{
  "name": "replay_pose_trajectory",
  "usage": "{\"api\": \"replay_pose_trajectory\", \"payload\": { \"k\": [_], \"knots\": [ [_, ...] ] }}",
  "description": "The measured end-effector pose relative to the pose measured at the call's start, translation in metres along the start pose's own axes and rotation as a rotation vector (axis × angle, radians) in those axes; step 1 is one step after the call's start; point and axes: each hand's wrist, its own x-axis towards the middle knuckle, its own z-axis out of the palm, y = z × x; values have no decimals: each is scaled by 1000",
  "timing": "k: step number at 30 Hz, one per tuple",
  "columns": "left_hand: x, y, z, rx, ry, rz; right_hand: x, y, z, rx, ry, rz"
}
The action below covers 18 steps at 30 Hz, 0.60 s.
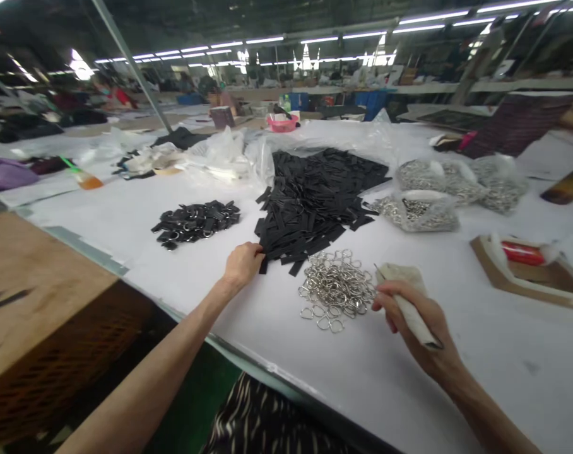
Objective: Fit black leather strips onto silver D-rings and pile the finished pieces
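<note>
My left hand is closed at the near left edge of a heap of black fabric strips, its fingertips pinching a strip. My right hand grips a tool with a pale wrapped handle and a thin metal tip, which points up and left. Beneath that tip lies an off-white pad. Between my hands is a pile of silvery metal D-rings, several of them loose at its near side. Farther left sits a smaller pile of black strips fitted with rings.
Clear bags of metal rings stand at the right behind a cardboard tray holding a red roll. Crumpled plastic bags and a pink basket are farther back. The white table's front edge runs diagonally before me.
</note>
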Motion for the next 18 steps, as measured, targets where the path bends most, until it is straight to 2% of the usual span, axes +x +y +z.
{"api": "replay_pose_trajectory", "payload": {
  "k": [3,6,12,15,18],
  "knots": [
    [-13,2,1,123,-31,77,-3,5,7,10,-105,-56],
    [-34,3,6,164,-79,133,-6,9,15,-109,-177,-156],
    [-68,14,20,220,-152,237,-7,-4,28,-433,-342,-538],
    [-77,21,21,254,-167,260,-10,-9,34,-651,-450,-668],
    [-81,24,19,245,-199,269,-14,-1,42,-810,-427,-825]
  ]
}}
